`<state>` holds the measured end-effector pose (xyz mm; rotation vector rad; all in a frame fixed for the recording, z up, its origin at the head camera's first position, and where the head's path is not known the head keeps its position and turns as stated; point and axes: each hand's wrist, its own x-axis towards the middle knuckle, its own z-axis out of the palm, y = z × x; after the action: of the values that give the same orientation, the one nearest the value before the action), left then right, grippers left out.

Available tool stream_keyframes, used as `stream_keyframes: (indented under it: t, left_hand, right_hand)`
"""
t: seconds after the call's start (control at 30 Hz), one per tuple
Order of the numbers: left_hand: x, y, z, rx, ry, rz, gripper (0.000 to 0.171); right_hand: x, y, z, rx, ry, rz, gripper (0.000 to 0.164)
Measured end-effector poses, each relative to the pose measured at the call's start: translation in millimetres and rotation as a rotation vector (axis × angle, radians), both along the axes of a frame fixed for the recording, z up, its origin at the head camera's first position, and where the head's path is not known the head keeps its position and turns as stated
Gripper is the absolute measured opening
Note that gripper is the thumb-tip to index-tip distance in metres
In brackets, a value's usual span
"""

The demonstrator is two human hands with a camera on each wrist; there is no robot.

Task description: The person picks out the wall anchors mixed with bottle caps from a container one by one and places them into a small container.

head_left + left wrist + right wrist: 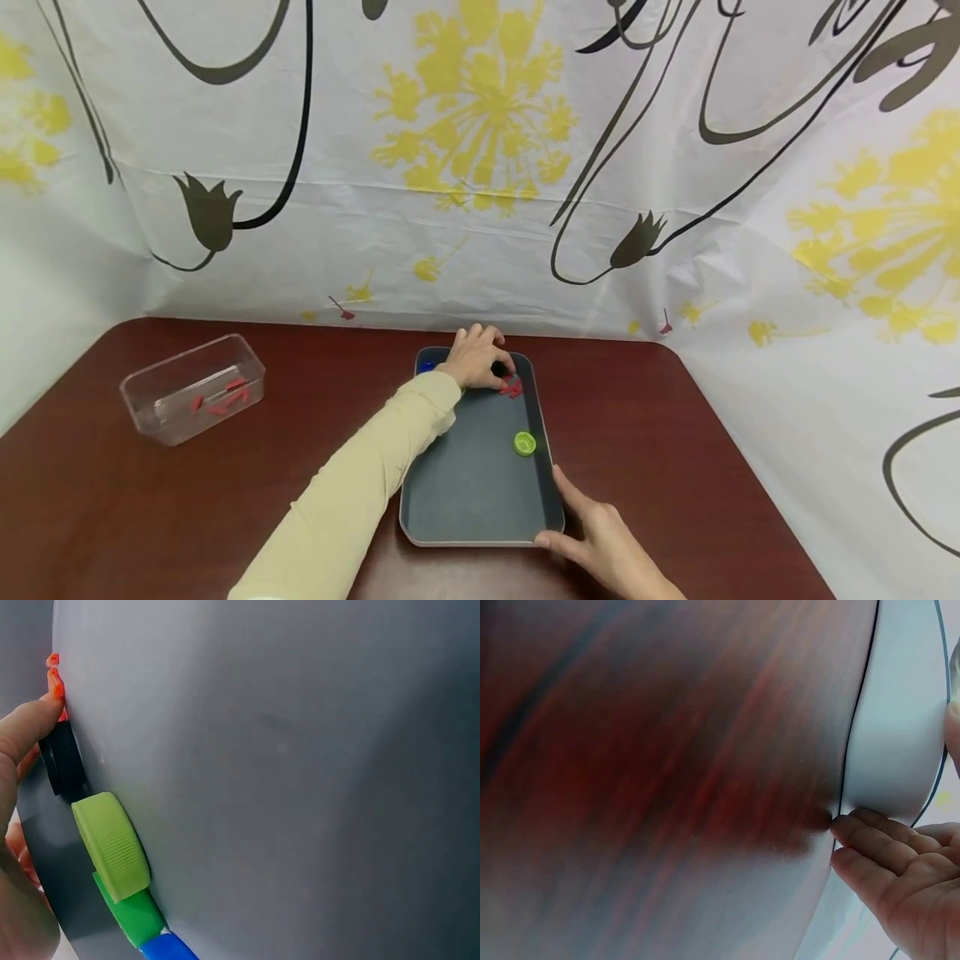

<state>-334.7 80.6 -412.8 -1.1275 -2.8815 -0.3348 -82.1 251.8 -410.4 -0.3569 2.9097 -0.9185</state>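
Note:
A dark grey tray (480, 500) lies on the table. My left hand (477, 358) is over its far end, the thumb tip against small red pieces (56, 682); I cannot tell whether it pinches one. A black bottle cap (64, 761) stands beside that thumb. Along the tray wall in the left wrist view follow a yellow-green cap (112, 844), a green cap (135, 915) and a blue cap (169, 949). Another lime-green cap (524, 443) lies near the tray's right side. My right hand (603, 542) holds the near right corner, thumb on the near edge, fingers along the right side.
A clear plastic box (180, 425) with several red pieces (225, 400) stands at the left on the dark red table (315, 400). A white patterned sheet (337, 208) hangs behind the table and along its sides.

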Motion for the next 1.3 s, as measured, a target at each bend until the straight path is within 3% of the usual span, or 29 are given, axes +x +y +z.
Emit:
stream_keyframes:
  t: [0.3,0.83,0.97,1.3]
  left_hand:
    - [-0.7,1,4.5,-0.022,-0.036,-0.001,0.023]
    - [2.0,-2,0.0,0.002,0.019,0.013,0.018]
    - [4.4,-5,0.5,0.039,0.025,0.017,0.018]
    - [7.5,-13,9.9,0.155,-0.058,0.058,0.02]
  right_hand:
    - [0.3,-1,-1.9,0.003,0.01,-0.006,0.084]
    - [0.6,-1,-3.0,0.018,0.055,-0.006,0.083]
    - [0.3,-1,-3.0,0.018,0.059,-0.011,0.084]
    - [1.2,-2,-3.0,0.012,0.112,-0.005,0.084]
